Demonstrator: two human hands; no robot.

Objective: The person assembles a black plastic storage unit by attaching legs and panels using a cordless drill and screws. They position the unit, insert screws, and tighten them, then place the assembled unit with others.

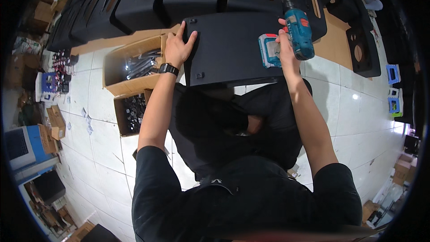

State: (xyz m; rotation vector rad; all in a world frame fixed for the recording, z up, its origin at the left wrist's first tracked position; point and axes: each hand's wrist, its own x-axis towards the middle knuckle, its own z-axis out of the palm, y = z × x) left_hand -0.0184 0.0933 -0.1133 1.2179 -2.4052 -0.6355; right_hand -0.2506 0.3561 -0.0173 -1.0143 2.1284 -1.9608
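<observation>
Across my lap lies a black box-shaped cabinet (235, 47) that looks like a speaker enclosure. Two small black fittings, one (193, 20) far and one (199, 75) near, sit along its left end. My left hand (178, 50), a dark watch on the wrist, rests at that left end with thumb and forefinger spread, holding nothing. My right hand (289, 56) grips a teal cordless drill (299, 31) by its handle, above the cabinet's right end. The drill's bit points up and away from me, apart from the cabinet. Its battery (269, 50) hangs over the cabinet's surface.
Left of the cabinet stands a cardboard box (109, 69) of long black parts. Nearer me, a smaller carton (118, 118) holds small black pieces. More black cabinets (188, 0) line the far side. Another cabinet with round cutouts (369, 58) stands at right. White tile floor (103, 152) surrounds me.
</observation>
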